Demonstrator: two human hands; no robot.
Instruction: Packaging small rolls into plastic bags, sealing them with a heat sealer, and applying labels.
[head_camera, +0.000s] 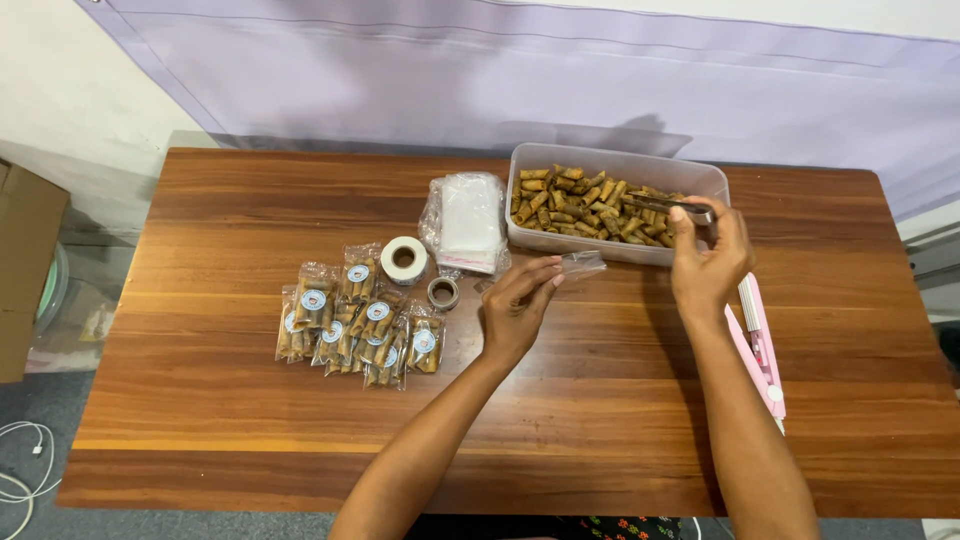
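My left hand (518, 305) pinches a small clear plastic bag (582, 263) just in front of the clear plastic tub (615, 162) of brown rolled snacks (580, 203). My right hand (708, 258) grips metal tongs (672, 206) whose tips reach into the tub among the snacks. A stack of empty clear bags (468, 218) lies left of the tub. Several filled, sticker-sealed snack packets (355, 318) are piled on the wooden table (230, 400) to the left of my left hand.
A white sticker roll (404, 259) and a smaller tape roll (443, 292) sit between the packets and the empty bags. A pink hand sealer (758, 345) lies right of my right arm. A cardboard box (25, 260) stands on the floor at left; white cable (22, 465) below.
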